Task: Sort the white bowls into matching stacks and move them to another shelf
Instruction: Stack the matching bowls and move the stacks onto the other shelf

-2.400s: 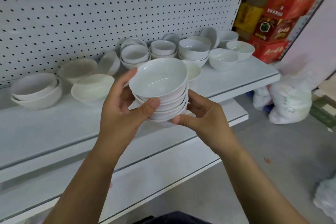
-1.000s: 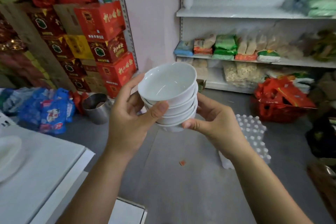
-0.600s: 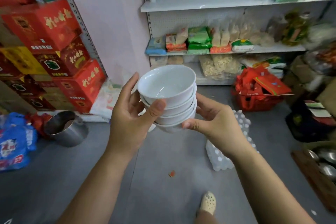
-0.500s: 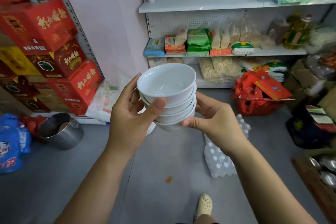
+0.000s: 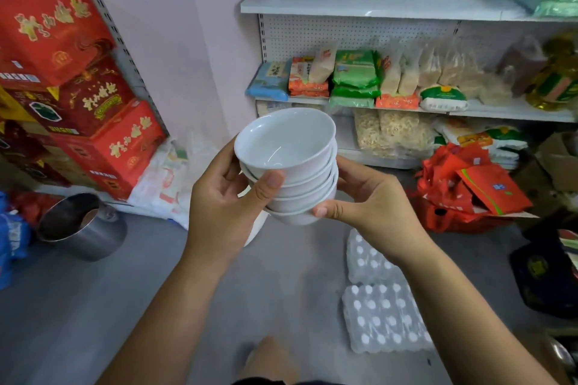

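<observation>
Right now I have the stack of white bowls [image 5: 286, 162] clamped between both hands, nested and tipped a little toward me. My left hand [image 5: 225, 200] wraps its left side, thumb pressed on the wall of the upper bowls, fingers curled behind. My right hand [image 5: 372, 206] cups the lowest bowls from the right, thumb under the bottom one. I judge this to be the carrying step: one matched stack is made and needs a new place. Above and beyond the hands, the upper shelf [image 5: 344, 3] shows bare white board, while the middle shelf [image 5: 506, 109] behind the bowls is crowded with food packets [image 5: 356, 75]. Next I would need to raise the stack level to that bare board, set its foot down first, and only then loosen both grips.
</observation>
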